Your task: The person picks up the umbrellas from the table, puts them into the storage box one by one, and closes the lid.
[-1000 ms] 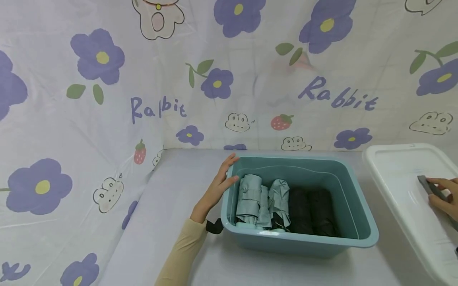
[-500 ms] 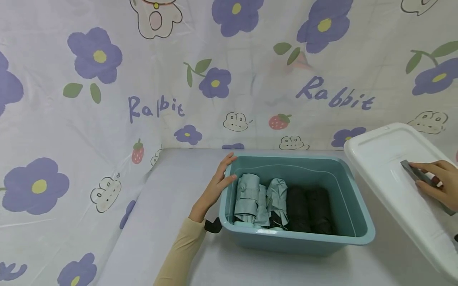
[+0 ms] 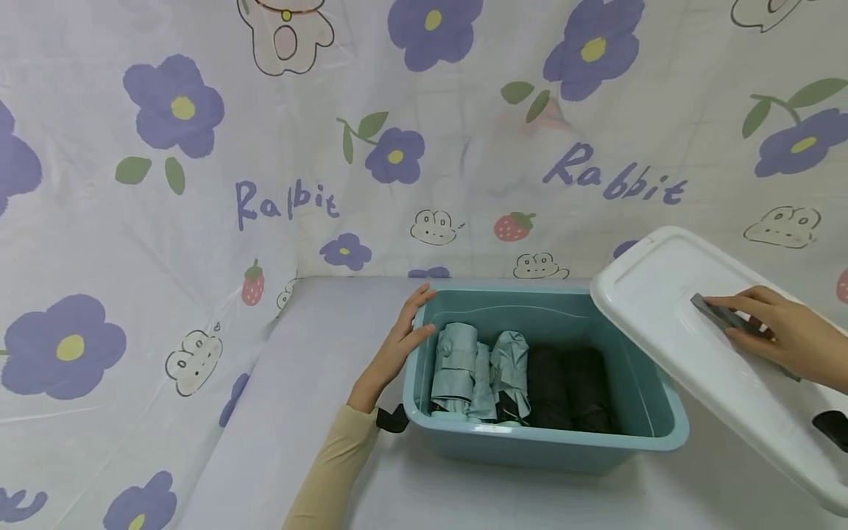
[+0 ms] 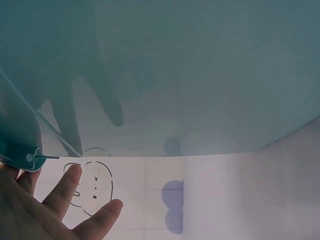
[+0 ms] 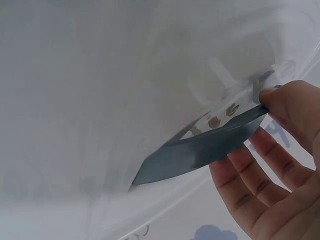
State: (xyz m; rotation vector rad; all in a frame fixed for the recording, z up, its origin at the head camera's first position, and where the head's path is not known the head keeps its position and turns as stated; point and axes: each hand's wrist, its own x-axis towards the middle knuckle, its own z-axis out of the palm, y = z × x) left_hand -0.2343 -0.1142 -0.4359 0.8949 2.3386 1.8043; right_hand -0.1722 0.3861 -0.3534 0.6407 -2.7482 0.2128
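Observation:
A blue-green plastic bin (image 3: 530, 453) stands on the table. Inside it, along the left and middle, lie folded umbrellas: pale blue-green ones (image 3: 457, 361) and black ones (image 3: 586, 386). My left hand (image 3: 400, 338) rests on the bin's left rim, fingers extended; the left wrist view shows these fingers spread beside the bin wall (image 4: 190, 75). By its grey handle (image 5: 195, 152), my right hand (image 3: 771, 324) holds a white lid (image 3: 656, 276), fingers hooked under the handle and thumb on top. The lid is tilted, and its far-left corner overlaps the bin's right end in the head view.
A pale cloth (image 3: 311, 331) covers the table. Behind and to the left hangs a curtain (image 3: 371, 73) printed with purple flowers and rabbits. A black strap (image 3: 393, 419) shows at my left wrist, beside the bin.
My right hand has lifted the lid and carried it left, from beside the bin to its right end. My left hand stays on the rim; the umbrellas lie as before.

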